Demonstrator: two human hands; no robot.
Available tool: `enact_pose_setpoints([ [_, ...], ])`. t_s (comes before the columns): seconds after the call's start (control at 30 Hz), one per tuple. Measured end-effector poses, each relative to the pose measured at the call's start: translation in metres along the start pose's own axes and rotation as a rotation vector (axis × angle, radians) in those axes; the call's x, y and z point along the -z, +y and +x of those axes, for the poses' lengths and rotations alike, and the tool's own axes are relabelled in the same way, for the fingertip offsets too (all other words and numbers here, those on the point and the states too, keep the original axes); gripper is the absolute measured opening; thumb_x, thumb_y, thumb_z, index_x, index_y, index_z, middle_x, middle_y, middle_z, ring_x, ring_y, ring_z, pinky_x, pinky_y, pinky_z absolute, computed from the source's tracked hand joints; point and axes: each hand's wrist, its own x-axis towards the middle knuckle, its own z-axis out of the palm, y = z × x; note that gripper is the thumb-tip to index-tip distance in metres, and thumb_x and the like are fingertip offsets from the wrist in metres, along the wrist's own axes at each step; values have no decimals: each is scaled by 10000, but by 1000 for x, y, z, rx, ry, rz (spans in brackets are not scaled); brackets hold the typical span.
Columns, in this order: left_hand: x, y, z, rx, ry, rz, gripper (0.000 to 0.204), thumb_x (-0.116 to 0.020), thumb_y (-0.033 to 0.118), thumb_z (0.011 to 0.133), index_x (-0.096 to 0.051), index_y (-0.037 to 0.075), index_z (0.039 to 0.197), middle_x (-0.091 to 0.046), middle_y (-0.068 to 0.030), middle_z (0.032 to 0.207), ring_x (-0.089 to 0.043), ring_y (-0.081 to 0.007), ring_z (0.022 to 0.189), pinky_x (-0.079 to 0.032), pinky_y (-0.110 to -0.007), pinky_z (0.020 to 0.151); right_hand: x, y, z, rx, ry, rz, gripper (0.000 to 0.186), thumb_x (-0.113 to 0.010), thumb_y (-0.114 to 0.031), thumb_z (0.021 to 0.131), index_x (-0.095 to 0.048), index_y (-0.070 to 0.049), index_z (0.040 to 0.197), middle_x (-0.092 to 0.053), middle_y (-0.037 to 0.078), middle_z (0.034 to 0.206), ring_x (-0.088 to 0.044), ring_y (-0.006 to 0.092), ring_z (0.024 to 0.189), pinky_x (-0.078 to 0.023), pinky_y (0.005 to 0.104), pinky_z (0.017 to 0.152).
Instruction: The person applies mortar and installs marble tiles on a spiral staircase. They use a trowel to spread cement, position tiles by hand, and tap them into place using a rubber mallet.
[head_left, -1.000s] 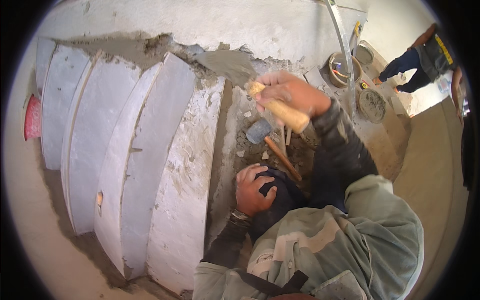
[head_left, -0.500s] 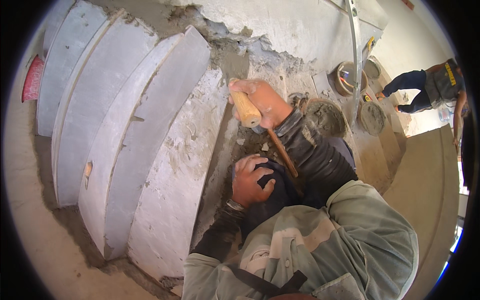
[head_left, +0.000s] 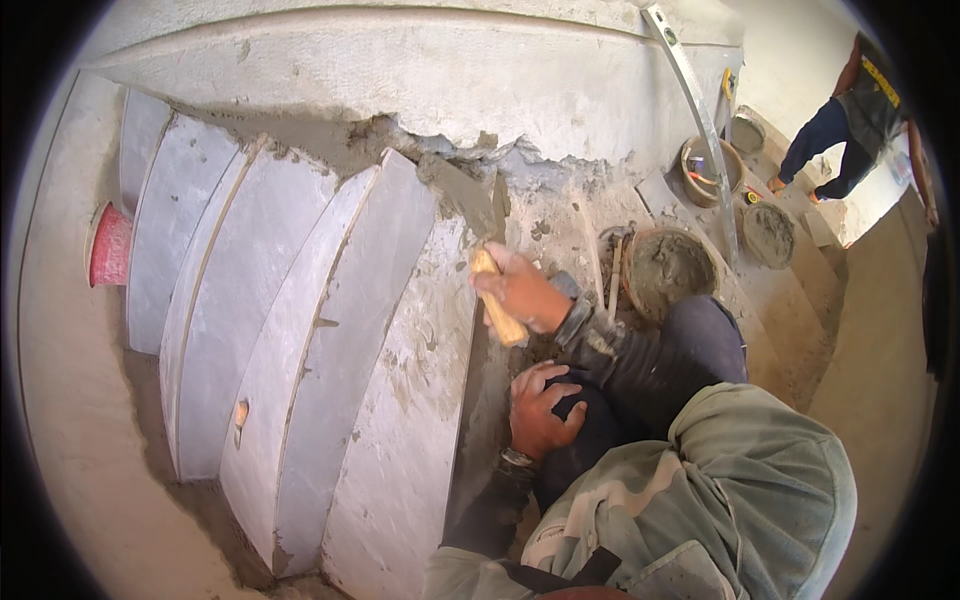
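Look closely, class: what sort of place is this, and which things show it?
Probably a building site: grey slabs set like steps, wet-looking mortar, and a long metal spirit level.

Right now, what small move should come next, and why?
Probably smoothing the grey mortar at the upper end of the nearest stair slab: it looks rough, and the right hand grips a wooden-handled trowel close by.
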Motion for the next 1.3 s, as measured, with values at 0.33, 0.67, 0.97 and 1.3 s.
enact_pose_setpoints([
  [0.33, -8, -22, -18, -100, -140, 52, 512, -701, 327, 738, -680, 123, 1207, -636, -134, 1276, -592, -356, 1189, -420, -491, 1049, -102, 23, 43, 228, 78, 492, 347, -623, -213, 975, -422, -33, 1194, -483, 83, 976, -592, 163, 830, -594, 346, 609],
  [0.67, -16, -35, -30, 75, -121, -35, 427, -737, 301, 711, -709, 124, 1099, -633, -131, 1228, -557, -404, 1193, -379, -534, 1079, -76, 12, 36, 396, 150, -772, 676, -714, -350, 867, -417, 187, 1151, -620, 275, 895, -651, 346, 809, -533, 411, 749],
  [0.97, -2, -7, 6, -15, -1, -61, 225, -766, 202, 669, -719, 132, 878, -641, -82, 1139, -573, -340, 1142, -408, -469, 978, 13, -25, -27, 191, -7, -406, 301, -687, -191, 906, -552, -1, 1095, -617, 95, 846, -648, 213, 649, -542, 346, 501],
  [1.3, 2, -2, 7, -14, 4, -51, 221, -767, 191, 680, -718, 125, 885, -642, -71, 1141, -575, -329, 1147, -408, -463, 986, 4, -33, 37, 155, -33, -431, 251, -719, -185, 882, -601, 7, 993, -606, 73, 810, -593, 153, 648, -465, 295, 504],
])
